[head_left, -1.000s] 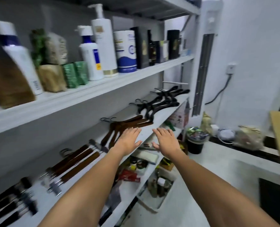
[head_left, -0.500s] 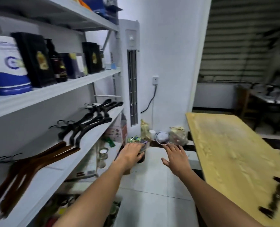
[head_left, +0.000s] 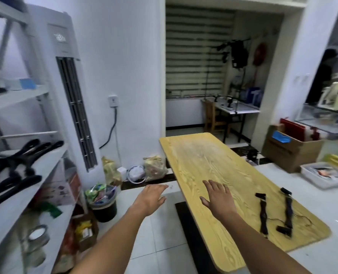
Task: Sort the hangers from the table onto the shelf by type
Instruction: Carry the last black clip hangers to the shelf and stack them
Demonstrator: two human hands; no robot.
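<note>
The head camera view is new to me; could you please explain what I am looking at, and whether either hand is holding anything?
There is no machine here. A person wears one wide-angle camera on the head, so this single picture looks forward and down along their bare arms. The left hand is over the floor, and the right hand is over the wooden table. Both have straight, spread fingers and hold nothing. Two dark hangers with clips lie near the table's right edge. On the white shelf at the left lie black hangers.
</note>
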